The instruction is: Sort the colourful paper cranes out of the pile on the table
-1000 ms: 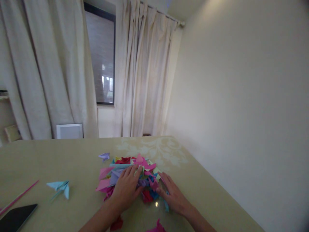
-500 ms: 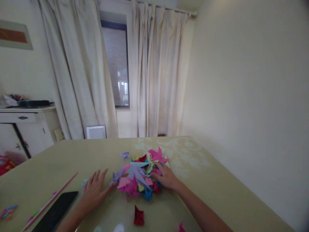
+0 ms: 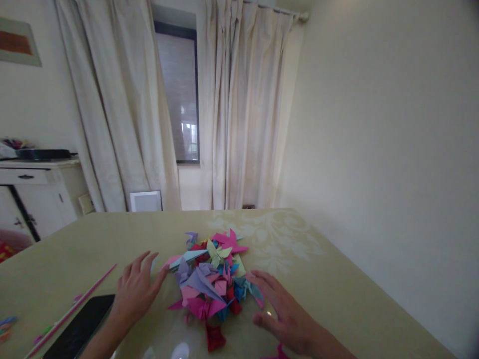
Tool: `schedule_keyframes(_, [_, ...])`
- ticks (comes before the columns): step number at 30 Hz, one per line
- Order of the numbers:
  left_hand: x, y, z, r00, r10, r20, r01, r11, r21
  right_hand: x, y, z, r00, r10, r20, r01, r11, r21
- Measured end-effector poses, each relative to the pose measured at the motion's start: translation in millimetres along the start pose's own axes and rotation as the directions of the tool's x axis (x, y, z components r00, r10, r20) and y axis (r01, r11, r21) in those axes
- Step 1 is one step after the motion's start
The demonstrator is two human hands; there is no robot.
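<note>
A heap of folded paper origami (image 3: 204, 281) in purple, pink, blue, red and pale green lies on the table between my hands. My left hand (image 3: 136, 286) is open at the heap's left side, its thumb close to a pink and light-blue folded piece (image 3: 189, 257). On the other side my right hand (image 3: 282, 311) is open, fingers spread, its fingertips by a blue folded piece (image 3: 249, 288) at the heap's edge. A dark red folded piece (image 3: 215, 338) sits just in front of the heap. Part of a magenta piece (image 3: 279, 353) shows below my right hand.
A black phone (image 3: 80, 324) lies left, partly behind my left forearm, beside a long thin pink stick (image 3: 75, 309). Small colourful bits (image 3: 6, 326) are at the far left. The table (image 3: 329, 279) runs along a wall at right; curtains (image 3: 247, 124) hang behind.
My right hand has drawn back off the heap toward the near right. The heap's pieces have shifted left and nearer, closer to the red piece. My left hand stays beside it.
</note>
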State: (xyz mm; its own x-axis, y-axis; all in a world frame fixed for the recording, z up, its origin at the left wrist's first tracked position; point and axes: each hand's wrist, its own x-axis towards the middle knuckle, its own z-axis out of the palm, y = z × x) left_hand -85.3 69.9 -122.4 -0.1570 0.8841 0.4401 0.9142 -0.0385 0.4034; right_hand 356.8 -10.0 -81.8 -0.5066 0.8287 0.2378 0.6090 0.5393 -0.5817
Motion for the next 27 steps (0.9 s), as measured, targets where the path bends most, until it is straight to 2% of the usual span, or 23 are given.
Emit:
schedule_keyframes(2, [15.0, -7.8, 7.3, 0.986, -0.122, 0.109, 0.132, 0.987, -0.088, -30.0, 6.5, 13.5, 0.992, -0.049, 0.114, 0.060, 0.994, -0.095])
schedule_keyframes(3, [21.4, -8.2, 13.1, 0.972, -0.139, 0.188, 0.166, 0.977, -0.137, -40.8, 10.6, 22.3, 0.987, -0.045, 0.156, 0.068, 0.987, -0.143])
schedule_keyframes(5, [29.6, -0.1, 25.9, 0.947, -0.087, 0.308, 0.169, 0.953, -0.251, -53.3, 17.7, 39.1, 0.982, -0.012, 0.191, 0.055, 0.973, -0.223])
schedule_keyframes(7, [29.0, 18.7, 36.9, 0.939, 0.038, 0.342, 0.104, 0.916, -0.388, -54.2, 18.9, 49.2, 0.984, 0.016, 0.178, 0.030, 0.966, -0.255])
schedule_keyframes(9, [18.5, 43.8, 42.8, 0.915, 0.215, 0.342, -0.017, 0.867, -0.499, -44.7, 12.1, 51.2, 0.988, 0.048, 0.146, -0.010, 0.969, -0.248])
schedule_keyframes(12, [-10.8, 81.9, 41.3, 0.823, 0.429, 0.373, -0.223, 0.847, -0.482, -13.8, -7.2, 47.4, 0.986, 0.141, 0.091, -0.116, 0.964, -0.240])
schedule_keyframes(14, [-32.1, 102.3, 35.2, 0.768, 0.482, 0.422, -0.293, 0.850, -0.437, 14.0, -18.3, 46.5, 0.982, 0.173, 0.076, -0.148, 0.955, -0.255])
schedule_keyframes(17, [-56.4, 118.7, 21.7, 0.750, 0.465, 0.470, -0.324, 0.878, -0.351, 55.3, -22.7, 48.0, 0.985, 0.150, 0.083, -0.124, 0.956, -0.265])
schedule_keyframes(20, [-71.2, 110.5, 8.2, 0.764, 0.426, 0.484, -0.348, 0.904, -0.247, 86.2, -12.1, 47.0, 0.988, 0.146, 0.044, -0.133, 0.965, -0.227])
schedule_keyframes(23, [-84.5, 81.6, 2.0, 0.777, 0.403, 0.484, -0.361, 0.915, -0.182, 107.2, 4.5, 41.5, 0.981, 0.194, -0.022, -0.195, 0.965, -0.177])
schedule_keyframes(25, [-95.1, 62.5, 4.4, 0.761, 0.463, 0.455, -0.416, 0.886, -0.205, 120.1, 13.7, 38.5, 0.973, 0.221, -0.068, -0.229, 0.960, -0.160])
schedule_keyframes(27, [-106.6, 54.0, 11.6, 0.722, 0.565, 0.399, -0.509, 0.825, -0.246, 134.6, 18.9, 38.8, 0.965, 0.243, -0.101, -0.256, 0.954, -0.153])
